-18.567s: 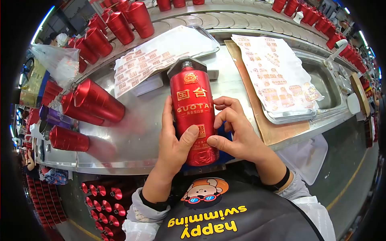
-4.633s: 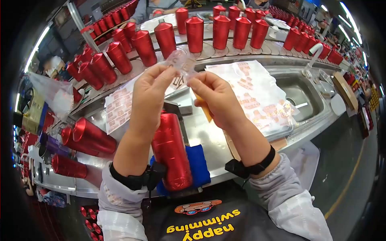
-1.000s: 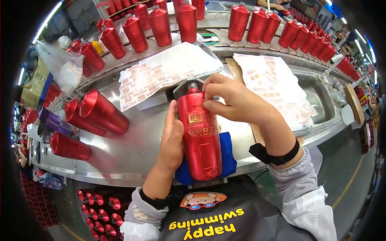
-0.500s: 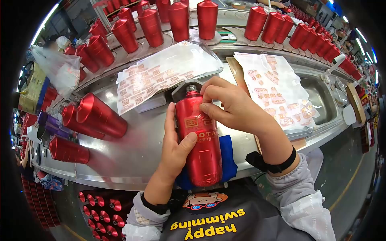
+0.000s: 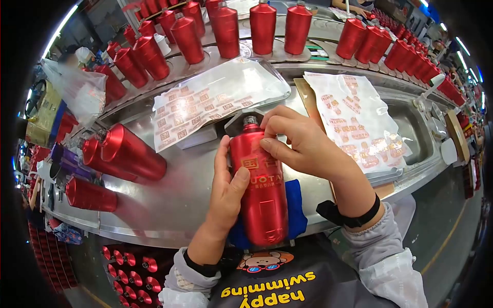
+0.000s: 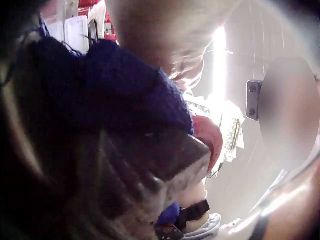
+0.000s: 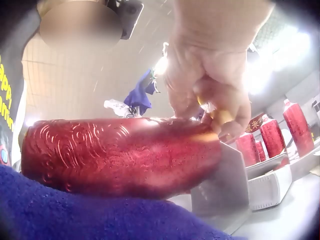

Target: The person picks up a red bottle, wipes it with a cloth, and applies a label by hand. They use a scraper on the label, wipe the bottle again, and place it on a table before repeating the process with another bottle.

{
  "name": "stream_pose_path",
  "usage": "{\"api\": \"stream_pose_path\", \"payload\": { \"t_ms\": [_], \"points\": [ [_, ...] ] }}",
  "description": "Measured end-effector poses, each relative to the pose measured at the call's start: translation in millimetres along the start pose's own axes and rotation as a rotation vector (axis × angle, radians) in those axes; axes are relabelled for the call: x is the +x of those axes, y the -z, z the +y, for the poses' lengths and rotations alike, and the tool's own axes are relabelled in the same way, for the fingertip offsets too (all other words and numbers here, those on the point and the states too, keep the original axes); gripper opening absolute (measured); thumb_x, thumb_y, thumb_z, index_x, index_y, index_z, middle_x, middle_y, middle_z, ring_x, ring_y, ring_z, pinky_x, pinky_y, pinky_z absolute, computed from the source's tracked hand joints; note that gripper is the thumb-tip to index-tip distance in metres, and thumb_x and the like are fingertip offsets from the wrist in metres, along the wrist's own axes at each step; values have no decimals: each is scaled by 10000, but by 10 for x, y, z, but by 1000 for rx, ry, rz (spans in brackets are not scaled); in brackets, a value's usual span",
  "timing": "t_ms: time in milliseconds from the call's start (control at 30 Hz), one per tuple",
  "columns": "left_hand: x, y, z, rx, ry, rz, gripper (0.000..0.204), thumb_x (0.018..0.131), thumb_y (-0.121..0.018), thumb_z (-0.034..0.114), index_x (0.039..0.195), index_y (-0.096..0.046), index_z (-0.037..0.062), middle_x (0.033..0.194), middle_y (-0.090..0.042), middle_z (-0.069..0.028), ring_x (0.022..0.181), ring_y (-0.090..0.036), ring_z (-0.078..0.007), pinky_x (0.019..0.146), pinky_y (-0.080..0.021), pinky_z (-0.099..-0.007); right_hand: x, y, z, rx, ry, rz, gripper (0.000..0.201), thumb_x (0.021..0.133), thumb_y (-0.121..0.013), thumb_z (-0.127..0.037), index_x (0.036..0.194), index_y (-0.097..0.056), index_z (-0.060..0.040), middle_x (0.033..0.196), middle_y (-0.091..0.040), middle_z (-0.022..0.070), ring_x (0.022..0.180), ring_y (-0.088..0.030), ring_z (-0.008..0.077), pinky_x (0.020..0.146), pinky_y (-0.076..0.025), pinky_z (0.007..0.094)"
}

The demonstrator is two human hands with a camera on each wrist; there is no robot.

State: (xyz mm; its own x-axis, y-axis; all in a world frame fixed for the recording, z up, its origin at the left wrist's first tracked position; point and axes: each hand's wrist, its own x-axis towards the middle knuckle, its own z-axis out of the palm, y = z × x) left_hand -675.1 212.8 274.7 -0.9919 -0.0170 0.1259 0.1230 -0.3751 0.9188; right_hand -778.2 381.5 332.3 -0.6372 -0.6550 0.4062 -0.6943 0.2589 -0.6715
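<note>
A red bottle (image 5: pixel 262 208) with gold characters lies tilted before me, its bare neck in a grey notched rest (image 7: pixel 222 187) and its body on a blue cloth (image 5: pixel 295 205). My left hand (image 5: pixel 226 192) grips its left side, thumb on the front below the first gold character. At the bottle's right shoulder is my right hand (image 5: pixel 303 141), fingers curled and thumb touching the red surface beside the characters. The right wrist view shows a small yellow piece (image 7: pixel 222 117) between those fingers; its shape is mostly hidden. In the left wrist view the cloth (image 6: pixel 115 90) covers much of the scene.
Printed white decal sheets lie on a tray (image 5: pixel 282 90) at back left and over a brown board (image 5: pixel 307 97) at right. Several red bottles (image 5: pixel 131 154) lie at left. More stand along the curved conveyor (image 5: pixel 205 54) behind. A steel sink (image 5: pixel 411 128) is at far right.
Over 4 s ago both hands held a clear film above a plain bottle; now it bears gold characters. My left thumb has come onto its front. Conveyor bottles shifted right.
</note>
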Motion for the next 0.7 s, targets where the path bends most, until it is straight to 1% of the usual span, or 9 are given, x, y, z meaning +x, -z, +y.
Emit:
{"api": "stream_pose_path", "payload": {
  "t_ms": [100, 300, 400, 500, 567, 600, 633, 667, 700],
  "points": [
    [43, -9, 20, -9, 27, 26, 767, 976, -536, 273, 1501, -62, -23, 1397, -398, -203, 1211, -507, -229, 1006, -437, -345, 2, -31, 53, -3, 47, 33, 157, 876, -661, -107, 814, -558, -5, 970, -592, 92, 817, -587, 187, 632, -478, 292],
    [57, -3, 13, -50, 41, 16, 732, 979, -515, 218, 1503, -61, -16, 1396, -396, -200, 1226, -493, -226, 1009, -438, -348, 7, -25, 40, 18, 10, 16, 163, 871, -666, -105, 812, -552, -5, 952, -585, 85, 814, -582, 173, 615, -473, 279],
    [60, -14, 43, -69, 49, 7, 733, 978, -512, 210, 1506, -55, -13, 1403, -388, -200, 1230, -489, -227, 1013, -437, -351, 11, -20, 23, 10, -22, 3, 138, 882, -648, -108, 848, -557, -9, 952, -584, 84, 837, -587, 189, 668, -482, 294],
    [53, 1, 21, -98, 53, 6, 760, 968, -530, 233, 1509, -49, 2, 1411, -386, -201, 1226, -504, -244, 1010, -446, -373, -33, -18, 108, -21, -46, 89, 162, 916, -612, -132, 1014, -591, -4, 1006, -598, 100, 860, -588, 205, 753, -486, 312],
    [68, 51, -43, -137, 48, 11, 800, 951, -565, 274, 1513, -51, 29, 1419, -391, -202, 1218, -531, -277, 1002, -467, -413, -168, -21, 123, 20, -123, 132, 275, 946, -584, -161, 1164, -554, 4, 1068, -603, 113, 907, -586, 200, 812, -478, 315],
    [73, 50, -41, -110, 37, -2, 820, 943, -581, 283, 1513, -48, 29, 1422, -386, -200, 1221, -528, -277, 1005, -465, -412, -249, -26, 107, 40, -160, 154, 335, 961, -570, -175, 1239, -536, 8, 1099, -606, 119, 931, -585, 198, 842, -473, 317],
    [71, 45, -41, -84, 27, -13, 841, 935, -596, 291, 1514, -45, 29, 1424, -382, -199, 1224, -525, -276, 1007, -463, -412, -316, -19, 52, 188, -269, 112, 517, 937, -599, -264, 1311, -475, 71, 1138, -616, 223, 1030, -617, 306, 884, -482, 365],
    [65, 43, -42, -57, 19, -23, 862, 927, -612, 300, 1514, -42, 29, 1427, -378, -198, 1227, -522, -276, 1010, -461, -412, -400, -62, 90, 270, -345, 59, 590, 948, -596, -313, 1359, -426, 74, 1171, -607, 229, 1075, -598, 277, 904, -470, 373],
    [61, 46, -43, -41, 21, -20, 879, 925, -619, 299, 1515, -31, 18, 1433, -367, -195, 1247, -495, -266, 1026, -437, -395, -468, -93, 76, 419, -426, 7, 642, 949, -598, -341, 1392, -382, 70, 1226, -578, 236, 1133, -571, 272, 942, -453, 374]
  ]
}}
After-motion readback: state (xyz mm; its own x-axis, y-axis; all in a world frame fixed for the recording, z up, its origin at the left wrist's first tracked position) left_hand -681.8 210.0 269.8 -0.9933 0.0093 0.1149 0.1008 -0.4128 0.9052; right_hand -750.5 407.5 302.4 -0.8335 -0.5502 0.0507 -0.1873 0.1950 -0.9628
